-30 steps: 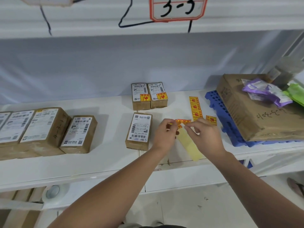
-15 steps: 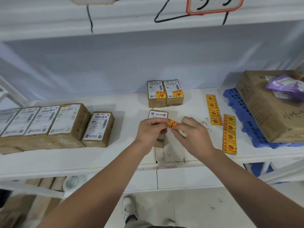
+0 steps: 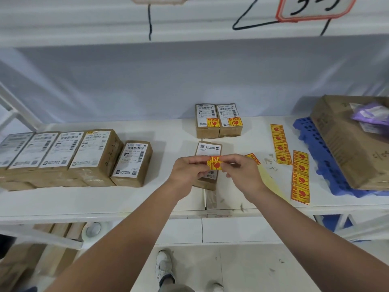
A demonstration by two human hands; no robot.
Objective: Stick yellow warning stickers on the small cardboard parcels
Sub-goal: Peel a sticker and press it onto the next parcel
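Hands: left (image 3: 185, 171) & right (image 3: 242, 175) pinch glossy square sticker (image 3: 214, 163) over cardboard parcel (image 3: 207, 148).

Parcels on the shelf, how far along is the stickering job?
Done: the two back parcels each carry a yellow sticker. In hand: the left hand and right hand hold one sticker over the middle parcel, not yet pressed down. Left: that parcel plus the left row, five parcels with no sticker showing. Sticker strips lie ready at right.

White shelf (image 3: 164, 199) — parcels (image 3: 63, 157), sticker strips (image 3: 300, 175), blue pallet (image 3: 315, 150) on it.
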